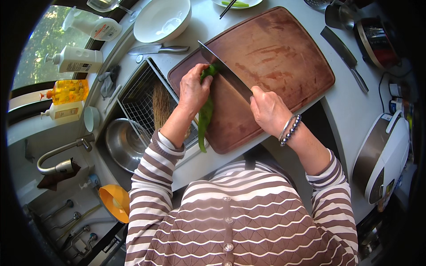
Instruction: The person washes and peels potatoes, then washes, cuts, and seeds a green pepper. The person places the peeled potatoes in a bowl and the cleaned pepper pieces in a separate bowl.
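Note:
A long green pepper (205, 114) lies along the left part of a brown wooden cutting board (283, 50), its tip hanging past the board's edge. My left hand (195, 87) grips the pepper near its upper end. In my right hand (270, 109) is the handle of a cleaver (228, 73), whose blade slants up to the left. The blade meets or stands close beside the pepper's upper end; exact contact is hidden by the fingers and the blade.
Left of the board are a knife (159, 49), a white bowl (163, 20) and a sink with a wire basket (136, 99) and a steel bowl (124, 144). Another knife (346, 56) and a rice cooker (382, 159) stand right. Chopsticks (227, 9) rest on a plate (254, 4).

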The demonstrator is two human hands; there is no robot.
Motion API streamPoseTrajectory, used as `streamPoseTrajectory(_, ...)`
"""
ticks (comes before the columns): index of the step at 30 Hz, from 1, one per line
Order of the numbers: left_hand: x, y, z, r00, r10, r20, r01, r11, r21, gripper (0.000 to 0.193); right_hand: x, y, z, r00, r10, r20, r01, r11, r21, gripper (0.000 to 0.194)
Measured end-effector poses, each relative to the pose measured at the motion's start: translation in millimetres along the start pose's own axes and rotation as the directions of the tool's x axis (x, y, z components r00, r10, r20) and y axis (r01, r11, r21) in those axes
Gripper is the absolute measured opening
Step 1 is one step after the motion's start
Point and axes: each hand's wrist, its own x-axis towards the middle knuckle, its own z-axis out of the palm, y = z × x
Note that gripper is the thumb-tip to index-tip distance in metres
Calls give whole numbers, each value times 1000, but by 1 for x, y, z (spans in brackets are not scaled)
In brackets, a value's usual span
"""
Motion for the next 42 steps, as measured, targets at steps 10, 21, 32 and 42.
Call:
streamPoseTrajectory(10, 6, -6, -6, 998, -52, 45, 55, 996, -72, 34, 22, -21, 25, 999, 40, -15, -42, 979, -201, 12)
streamPoseTrajectory(21, -10, 0, -53, 892, 58, 448, 422, 246, -873, 43, 8, 7, 14, 990, 25, -140, -34, 997, -64, 14)
streamPoseTrajectory(32, 3, 13, 8, 978, 52, 204, -17, 985, -170, 54, -38, 11, -8, 942, -1, -336, 51, 989, 140, 12)
streamPoseTrajectory(42, -80, 8, -19, 1000, -15, -18, 18, 985, 172, 34, -73, -14, 19, 971, -217, -103, 199, 967, -157, 12)
